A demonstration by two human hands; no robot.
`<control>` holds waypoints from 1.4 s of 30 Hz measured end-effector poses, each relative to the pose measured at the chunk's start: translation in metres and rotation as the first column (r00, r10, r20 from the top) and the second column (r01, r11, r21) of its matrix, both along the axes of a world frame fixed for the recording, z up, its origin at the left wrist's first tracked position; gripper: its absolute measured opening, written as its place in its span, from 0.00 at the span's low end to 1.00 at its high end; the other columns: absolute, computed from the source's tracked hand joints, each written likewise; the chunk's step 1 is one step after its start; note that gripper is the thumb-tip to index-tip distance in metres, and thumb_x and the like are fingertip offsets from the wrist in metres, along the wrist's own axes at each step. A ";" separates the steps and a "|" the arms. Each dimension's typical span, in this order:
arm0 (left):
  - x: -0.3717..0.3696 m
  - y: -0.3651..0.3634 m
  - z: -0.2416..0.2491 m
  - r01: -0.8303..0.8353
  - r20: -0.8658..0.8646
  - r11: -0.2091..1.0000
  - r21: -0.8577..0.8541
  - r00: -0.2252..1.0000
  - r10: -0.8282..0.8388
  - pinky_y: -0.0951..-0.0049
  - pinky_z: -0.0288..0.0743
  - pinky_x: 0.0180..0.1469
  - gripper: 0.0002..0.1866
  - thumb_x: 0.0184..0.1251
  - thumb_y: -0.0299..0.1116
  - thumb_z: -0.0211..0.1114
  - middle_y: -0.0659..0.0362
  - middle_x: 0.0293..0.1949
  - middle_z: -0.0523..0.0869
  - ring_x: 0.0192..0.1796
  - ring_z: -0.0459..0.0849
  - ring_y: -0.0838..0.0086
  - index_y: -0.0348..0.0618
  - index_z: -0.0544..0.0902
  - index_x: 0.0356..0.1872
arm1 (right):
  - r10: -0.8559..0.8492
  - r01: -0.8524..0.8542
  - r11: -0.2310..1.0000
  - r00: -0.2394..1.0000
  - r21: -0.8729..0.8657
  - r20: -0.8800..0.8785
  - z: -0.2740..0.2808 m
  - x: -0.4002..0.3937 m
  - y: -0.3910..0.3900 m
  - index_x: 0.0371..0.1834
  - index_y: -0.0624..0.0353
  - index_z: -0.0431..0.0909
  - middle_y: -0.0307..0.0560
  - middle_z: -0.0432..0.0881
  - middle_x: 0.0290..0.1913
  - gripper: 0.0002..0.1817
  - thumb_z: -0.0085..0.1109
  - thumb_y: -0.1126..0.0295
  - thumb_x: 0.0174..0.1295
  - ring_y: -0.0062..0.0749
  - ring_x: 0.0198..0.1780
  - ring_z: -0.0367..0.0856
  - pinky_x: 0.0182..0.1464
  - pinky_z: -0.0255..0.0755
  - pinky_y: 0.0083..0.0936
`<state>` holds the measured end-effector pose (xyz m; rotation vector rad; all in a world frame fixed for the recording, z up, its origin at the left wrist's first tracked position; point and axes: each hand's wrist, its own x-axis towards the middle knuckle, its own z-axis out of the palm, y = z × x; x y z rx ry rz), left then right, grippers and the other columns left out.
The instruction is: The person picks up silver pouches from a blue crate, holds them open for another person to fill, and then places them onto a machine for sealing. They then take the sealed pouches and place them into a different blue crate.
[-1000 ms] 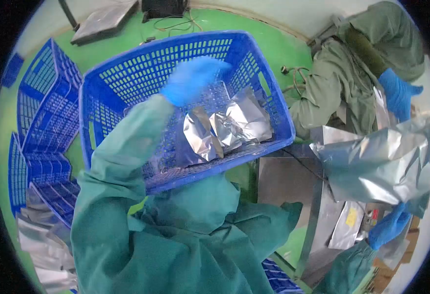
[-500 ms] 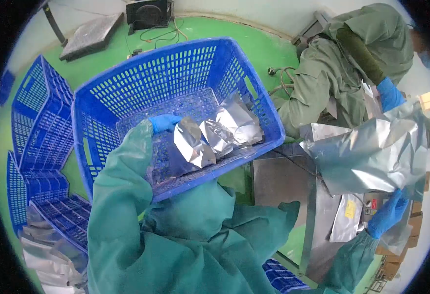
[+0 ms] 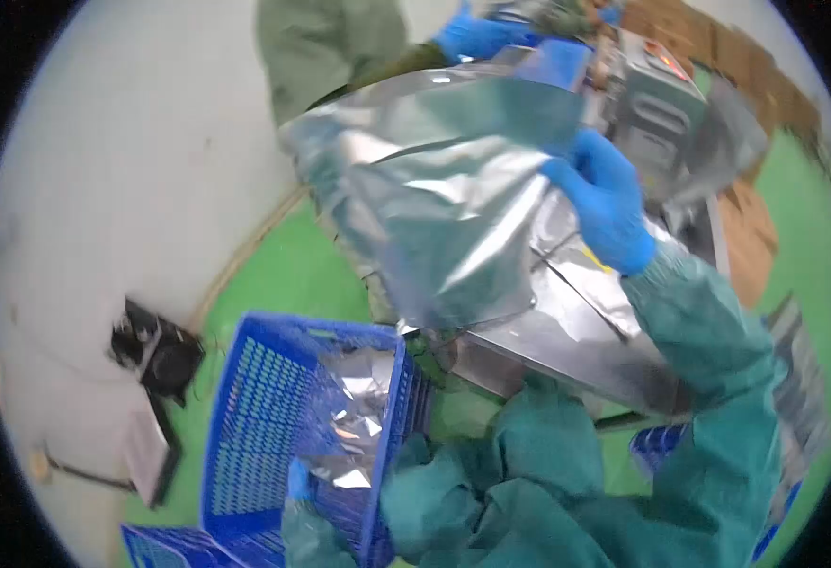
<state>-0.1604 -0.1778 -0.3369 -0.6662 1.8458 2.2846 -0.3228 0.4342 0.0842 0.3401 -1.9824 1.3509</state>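
My right hand (image 3: 609, 204), in a blue glove, grips the edge of a large silver foil bag (image 3: 434, 199), thumb on the near side. The bag hangs creased and half turned above a steel table. My left hand (image 3: 300, 480), also gloved in blue, is low inside the blue plastic basket (image 3: 245, 417), closed at the edge of a small foil pouch (image 3: 344, 470); its fingertips are partly hidden and blurred. More crumpled silver pouches (image 3: 358, 402) lie along that side of the basket.
The steel table (image 3: 586, 350) carries a flat foil bag with a yellow label (image 3: 614, 293). A grey machine (image 3: 657, 104) stands behind. A co-worker's blue-gloved hand (image 3: 477, 36) is at the top. A black device (image 3: 164, 350) and a platform scale (image 3: 145, 450) are at left.
My view has swung right, toward the table and machine. The large bag now appears near the middle, still in my right hand. My left hand stays at the pouch in the basket.
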 end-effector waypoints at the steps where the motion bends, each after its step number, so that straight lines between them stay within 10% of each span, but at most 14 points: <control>1: 0.007 0.020 0.056 -0.009 -0.053 0.994 -0.111 0.999 0.003 0.70 0.73 0.38 0.08 0.58 0.32 0.62 0.59 0.31 0.77 0.36 0.76 0.72 0.41 0.74 0.35 | 0.013 -0.013 1.000 1.000 -0.006 -0.007 -0.002 -0.002 0.001 0.33 0.64 0.73 0.43 0.72 0.26 0.07 0.59 0.71 0.58 0.20 0.30 0.67 0.34 0.66 0.23; 3: -0.005 -0.034 0.051 0.066 -0.198 0.710 -0.701 0.939 -0.282 0.70 0.72 0.37 0.09 0.54 0.30 0.64 0.59 0.31 0.77 0.34 0.76 0.70 0.40 0.74 0.34 | 0.016 -0.016 1.000 1.000 0.009 -0.010 -0.003 -0.003 0.002 0.34 0.64 0.74 0.45 0.74 0.25 0.09 0.58 0.69 0.58 0.22 0.29 0.70 0.33 0.67 0.25; 5: 0.000 -0.017 0.121 -0.075 -0.341 0.987 -0.141 0.940 0.022 0.70 0.72 0.37 0.08 0.52 0.28 0.64 0.59 0.31 0.77 0.34 0.76 0.71 0.41 0.75 0.32 | 0.018 -0.019 0.999 0.999 -0.050 -0.032 -0.002 -0.007 -0.005 0.34 0.64 0.75 0.47 0.75 0.26 0.09 0.57 0.68 0.59 0.27 0.30 0.73 0.34 0.68 0.27; 7: -0.007 -0.041 0.157 -0.150 -0.338 0.864 -0.480 0.941 -0.024 0.70 0.71 0.40 0.07 0.55 0.31 0.62 0.61 0.31 0.76 0.36 0.74 0.74 0.42 0.75 0.32 | 0.048 -0.053 0.995 0.997 -0.088 -0.062 0.001 -0.008 -0.007 0.35 0.64 0.75 0.49 0.77 0.26 0.10 0.55 0.67 0.59 0.32 0.30 0.76 0.35 0.69 0.30; 15: -0.007 0.004 0.282 -0.650 -0.597 0.696 -0.306 0.700 0.391 0.68 0.70 0.50 0.17 0.73 0.45 0.45 0.59 0.40 0.73 0.43 0.74 0.71 0.42 0.71 0.47 | 0.005 -0.064 0.967 0.972 -0.245 -0.235 0.020 -0.021 -0.060 0.32 0.64 0.77 0.53 0.77 0.26 0.08 0.50 0.70 0.61 0.39 0.31 0.74 0.36 0.67 0.32; 19: -0.012 0.000 0.306 -0.483 -0.751 0.851 -0.204 0.635 0.181 0.65 0.70 0.51 0.23 0.72 0.48 0.44 0.53 0.47 0.73 0.48 0.74 0.68 0.38 0.68 0.54 | -0.120 0.002 0.951 0.924 -0.311 -0.363 0.046 -0.044 -0.079 0.32 0.63 0.77 0.60 0.78 0.29 0.09 0.50 0.69 0.58 0.52 0.35 0.77 0.40 0.69 0.38; 23: -0.039 0.096 0.329 -0.870 -0.956 0.435 -0.231 0.119 -0.270 0.63 0.69 0.49 0.31 0.68 0.54 0.45 0.49 0.50 0.73 0.48 0.73 0.68 0.32 0.69 0.56 | -0.231 0.080 0.908 0.914 -0.410 -0.333 0.069 -0.034 -0.065 0.31 0.64 0.77 0.59 0.79 0.29 0.08 0.51 0.70 0.58 0.46 0.33 0.78 0.37 0.69 0.34; 24: -0.046 0.092 0.327 -0.890 -0.969 0.397 -0.224 0.162 -0.185 0.62 0.69 0.48 0.30 0.68 0.53 0.46 0.48 0.52 0.71 0.49 0.72 0.65 0.36 0.69 0.58 | -0.414 0.212 0.890 0.750 -0.404 -0.517 0.067 -0.047 -0.062 0.29 0.61 0.75 0.40 0.76 0.23 0.09 0.51 0.69 0.66 0.23 0.18 0.68 0.23 0.67 0.20; 27: -0.050 0.077 0.317 0.002 -0.732 0.998 0.058 0.680 0.041 0.66 0.70 0.47 0.20 0.70 0.52 0.46 0.58 0.46 0.76 0.44 0.75 0.71 0.51 0.68 0.53 | -0.154 -0.022 0.864 0.939 -0.504 -0.306 0.044 -0.040 -0.035 0.34 0.62 0.76 0.45 0.76 0.24 0.07 0.53 0.70 0.62 0.28 0.26 0.72 0.33 0.69 0.23; 34: -0.118 0.226 0.380 -0.177 -0.781 0.969 0.171 0.575 0.243 0.70 0.72 0.44 0.12 0.68 0.34 0.54 0.59 0.38 0.80 0.40 0.78 0.73 0.36 0.79 0.41 | 0.035 -0.051 0.988 0.993 -0.148 -0.111 -0.004 0.004 0.001 0.37 0.65 0.76 0.41 0.79 0.32 0.07 0.50 0.73 0.63 0.20 0.36 0.73 0.42 0.67 0.20; 38: -0.118 0.321 0.420 -0.592 -0.858 0.694 -0.410 0.508 -0.074 0.70 0.74 0.47 0.11 0.64 0.30 0.55 0.52 0.42 0.81 0.42 0.80 0.66 0.36 0.77 0.44 | 0.031 -0.039 0.989 0.997 -0.139 -0.064 -0.001 0.002 0.002 0.36 0.65 0.75 0.40 0.78 0.31 0.06 0.51 0.74 0.62 0.18 0.34 0.70 0.40 0.67 0.19; 39: -0.113 0.345 0.438 -0.275 -0.841 0.960 0.053 0.507 0.191 0.72 0.75 0.44 0.12 0.66 0.32 0.52 0.54 0.40 0.81 0.40 0.80 0.68 0.36 0.76 0.45 | 0.016 -0.023 0.989 0.999 -0.145 -0.044 -0.002 0.001 0.003 0.36 0.65 0.75 0.40 0.78 0.31 0.06 0.51 0.74 0.62 0.18 0.33 0.70 0.39 0.66 0.19; 40: -0.113 0.360 0.449 0.083 -0.696 0.836 0.543 0.601 0.393 0.73 0.76 0.41 0.12 0.68 0.33 0.49 0.56 0.39 0.81 0.38 0.80 0.71 0.37 0.76 0.45 | 0.016 -0.021 0.991 0.999 -0.135 -0.031 -0.002 -0.002 0.006 0.36 0.65 0.75 0.40 0.77 0.30 0.06 0.51 0.73 0.62 0.18 0.33 0.69 0.38 0.66 0.19; 42: -0.126 0.376 0.456 -0.003 -0.719 0.874 0.486 0.567 0.402 0.73 0.75 0.40 0.11 0.66 0.33 0.51 0.56 0.36 0.81 0.35 0.81 0.70 0.39 0.77 0.41 | 0.016 -0.025 0.995 0.996 -0.094 -0.091 0.001 -0.001 0.009 0.36 0.65 0.75 0.40 0.77 0.30 0.06 0.51 0.73 0.62 0.18 0.33 0.68 0.38 0.66 0.20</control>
